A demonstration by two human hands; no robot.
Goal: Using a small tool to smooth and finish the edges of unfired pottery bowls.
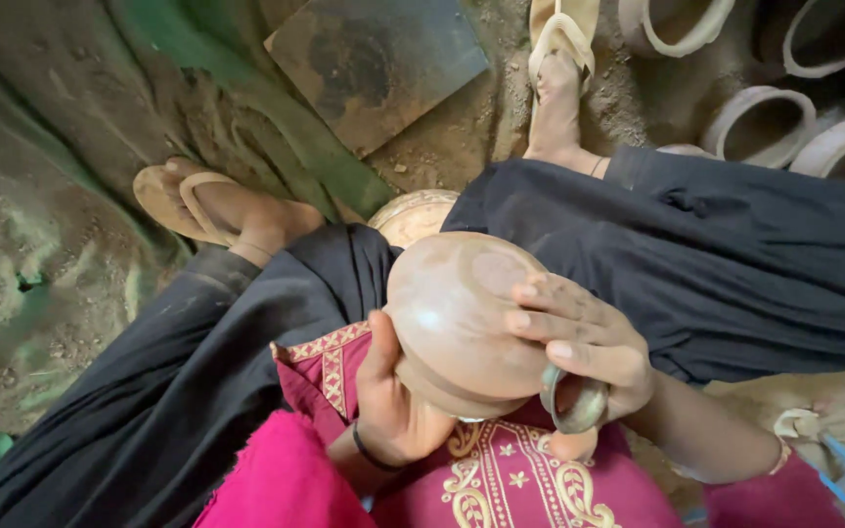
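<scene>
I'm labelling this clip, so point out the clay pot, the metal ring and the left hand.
clay pot (452,318), head view, rounded bottom.
metal ring (571,411), head view, lower rim, in the right hand.
left hand (393,401), head view, palm under the pot.

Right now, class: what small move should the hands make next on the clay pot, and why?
Probably sweep the right hand and its ring tool across the clay pot: the left hand cradles it bottom-up in the lap, with the tool resting at its rim.

Round brown clay pot upturned on lap; metal ring against rim.
</scene>
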